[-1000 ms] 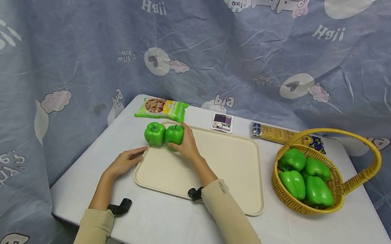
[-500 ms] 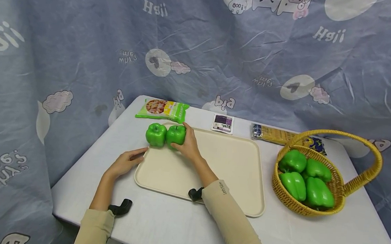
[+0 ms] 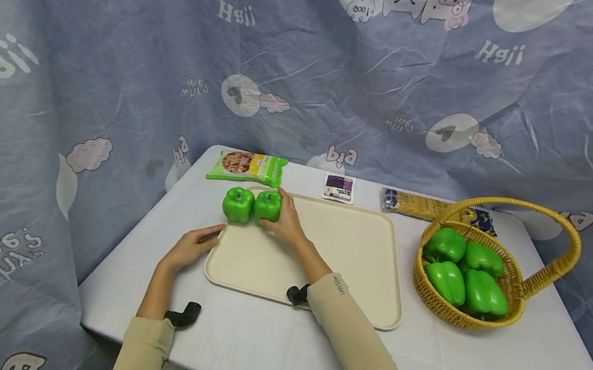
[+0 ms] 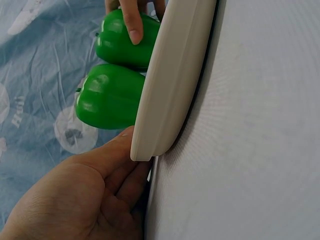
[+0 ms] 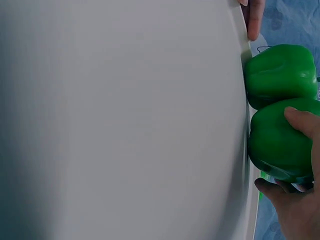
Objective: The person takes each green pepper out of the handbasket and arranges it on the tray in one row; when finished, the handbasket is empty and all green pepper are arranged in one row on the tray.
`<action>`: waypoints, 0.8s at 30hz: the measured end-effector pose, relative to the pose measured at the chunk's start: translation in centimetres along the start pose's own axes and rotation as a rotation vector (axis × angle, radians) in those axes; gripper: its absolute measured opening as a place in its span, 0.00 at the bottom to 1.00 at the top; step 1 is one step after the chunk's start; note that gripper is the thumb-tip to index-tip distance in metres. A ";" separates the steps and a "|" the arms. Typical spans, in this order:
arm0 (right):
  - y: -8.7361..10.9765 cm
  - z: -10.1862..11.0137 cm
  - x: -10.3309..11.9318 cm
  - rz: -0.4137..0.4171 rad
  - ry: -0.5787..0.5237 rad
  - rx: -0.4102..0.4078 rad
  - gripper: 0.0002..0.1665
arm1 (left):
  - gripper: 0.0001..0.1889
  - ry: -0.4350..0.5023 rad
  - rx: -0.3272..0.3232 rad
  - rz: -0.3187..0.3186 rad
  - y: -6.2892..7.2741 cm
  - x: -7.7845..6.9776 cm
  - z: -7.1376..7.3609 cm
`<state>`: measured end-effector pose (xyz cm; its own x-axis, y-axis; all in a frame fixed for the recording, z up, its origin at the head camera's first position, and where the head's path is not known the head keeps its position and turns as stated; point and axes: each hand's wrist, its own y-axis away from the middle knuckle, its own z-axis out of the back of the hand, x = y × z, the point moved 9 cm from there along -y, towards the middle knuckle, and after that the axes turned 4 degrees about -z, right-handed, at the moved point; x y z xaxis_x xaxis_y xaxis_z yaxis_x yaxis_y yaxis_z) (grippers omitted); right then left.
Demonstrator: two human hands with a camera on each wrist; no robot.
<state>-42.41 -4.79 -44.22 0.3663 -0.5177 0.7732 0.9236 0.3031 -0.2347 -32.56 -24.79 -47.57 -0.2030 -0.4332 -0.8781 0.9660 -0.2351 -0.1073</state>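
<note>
Two green bell peppers stand side by side at the far left corner of a beige tray. My right hand grips the right-hand bell pepper, thumb on the near side and fingers round its right and far side. The left-hand bell pepper sits right against it, untouched by either hand. My left hand rests on the table at the tray's left edge, fingers extended. In the left wrist view its thumb lies right at the tray's rim, below the peppers.
At the right stands a yellow wicker basket with a tall handle, holding several green bell peppers. Along the table's back lie a green food packet, a small white-and-purple packet and a long yellow-and-blue pasta packet. A patterned curtain hangs behind.
The view has shifted very slightly. Both hands, the two bell peppers and the tray keep the same places relative to each other.
</note>
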 end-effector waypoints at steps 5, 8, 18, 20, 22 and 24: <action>0.0 -0.2 0.0 -0.005 -0.004 0.022 0.59 | 0.24 -0.009 -0.001 -0.009 -0.2 0.8 -0.1; 0.1 -0.3 0.1 -0.007 -0.004 0.026 0.58 | 0.24 -0.013 -0.010 -0.018 -0.6 2.3 -0.1; 0.3 -0.1 0.0 -0.006 -0.015 0.042 0.60 | 0.24 -0.012 -0.010 -0.011 -0.5 1.9 0.0; 0.4 -0.1 -0.1 -0.006 -0.013 0.049 0.60 | 0.23 -0.009 -0.007 -0.014 -0.3 0.9 0.0; 0.4 0.0 -0.1 0.004 -0.011 0.051 0.61 | 0.23 -0.006 -0.001 -0.019 0.0 -0.2 0.0; 0.5 0.3 0.0 0.019 -0.004 0.045 0.62 | 0.23 -0.011 0.003 -0.016 0.2 -1.0 0.0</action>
<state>-41.93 -4.45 -44.17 0.3836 -0.5079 0.7713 0.9102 0.3490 -0.2229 -32.14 -24.36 -46.70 -0.2200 -0.4386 -0.8714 0.9622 -0.2447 -0.1198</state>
